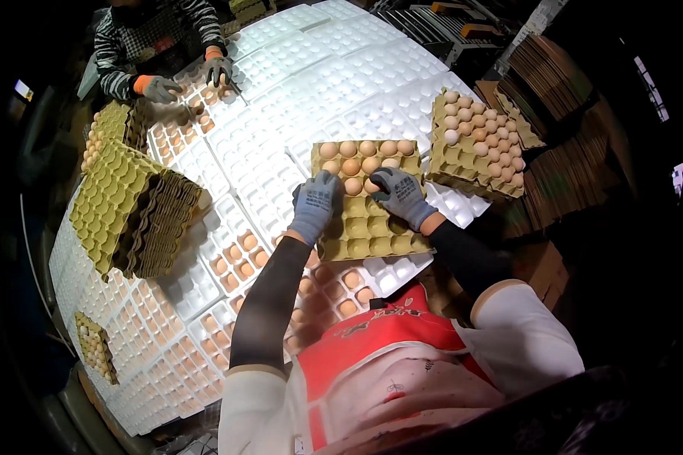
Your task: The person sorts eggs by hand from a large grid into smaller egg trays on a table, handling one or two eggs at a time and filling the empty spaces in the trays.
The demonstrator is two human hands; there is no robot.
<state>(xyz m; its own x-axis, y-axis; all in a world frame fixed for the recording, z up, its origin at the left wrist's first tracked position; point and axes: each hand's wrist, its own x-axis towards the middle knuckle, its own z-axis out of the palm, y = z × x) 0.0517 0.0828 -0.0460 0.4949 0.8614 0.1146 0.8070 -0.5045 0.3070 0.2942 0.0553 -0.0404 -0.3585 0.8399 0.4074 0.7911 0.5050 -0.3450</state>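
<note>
Before me a yellow-green pulp egg tray (370,227) lies over the white foam trays, with brown eggs (350,166) in its far rows and bare cups in its near rows. My right hand (401,196), in a grey work glove, has its thumb and fingers around an egg (371,186) in the third row. At the tray's left side is my left hand (316,205), gloved alike, its fingertips against the edge by the second row. Whether those fingers hold an egg is hidden. Partly filled white foam egg trays (384,278) lie beneath and nearer my apron.
On the right stands a pulp tray stack (461,165) topped with eggs. Stacked pulp trays (136,216) rise on the left. A co-worker's gloved hands (219,69) handle eggs at the far left. Folded cardboard (563,182) leans beyond the right edge, near a roller conveyor (421,25).
</note>
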